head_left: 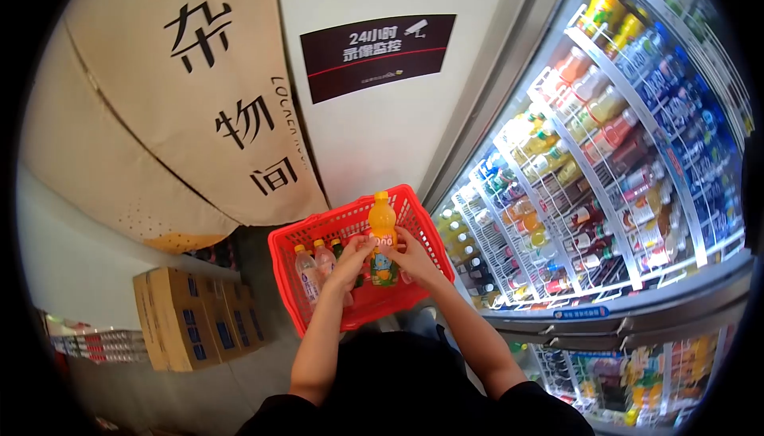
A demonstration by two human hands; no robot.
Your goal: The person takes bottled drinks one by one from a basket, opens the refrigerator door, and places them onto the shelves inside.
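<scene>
Over a red shopping basket [284,277], both of my hands hold an orange juice bottle [383,217] with a yellow cap, upright. My left hand [351,262] grips its left side, fingers closed at the label. On the other side my right hand [412,258] has its fingers closed around the label too. Inside the basket, left of the juice, stand a clear bottle [307,272] with a white cap and another clear bottle [323,256] with a yellow cap. A dark bottle [337,246] beside them is partly hidden by my left hand.
A lit drinks cooler [573,141] with several shelves of bottles runs along the right. Cardboard boxes [171,316] stand on the floor at the left. Ahead are a white wall [382,145] with a black sign [378,54] and a beige curtain [143,62].
</scene>
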